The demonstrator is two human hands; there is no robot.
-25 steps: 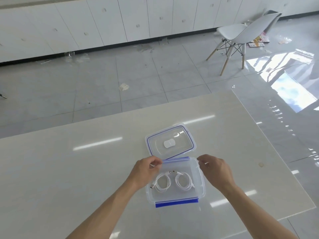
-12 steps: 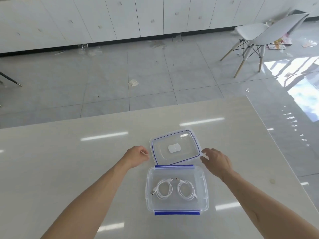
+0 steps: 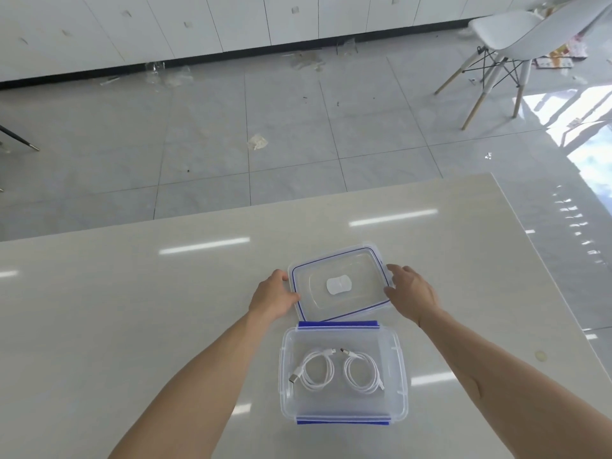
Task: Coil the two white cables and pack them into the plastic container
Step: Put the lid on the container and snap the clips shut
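Note:
A clear plastic container (image 3: 402,385) with blue clips sits on the table near me. Two coiled white cables lie side by side inside it, the left cable (image 3: 316,371) and the right cable (image 3: 362,372). Just beyond the container lies its clear lid (image 3: 361,270) with a blue seal line and a white patch in the middle. My left hand (image 3: 273,298) grips the lid's left edge. My right hand (image 3: 410,293) grips its right edge. The lid still rests flat on the table.
The pale glossy table (image 3: 132,326) ends at a far edge and a right edge. A small round mark (image 3: 540,356) sits on it at the right. Beyond, a white chair (image 3: 516,38) stands on the tiled floor, with scraps of litter.
Both hands left the container's far rim and moved forward to the lid, closing on its left and right edges. The view tilted, so container and lid appear lower in frame.

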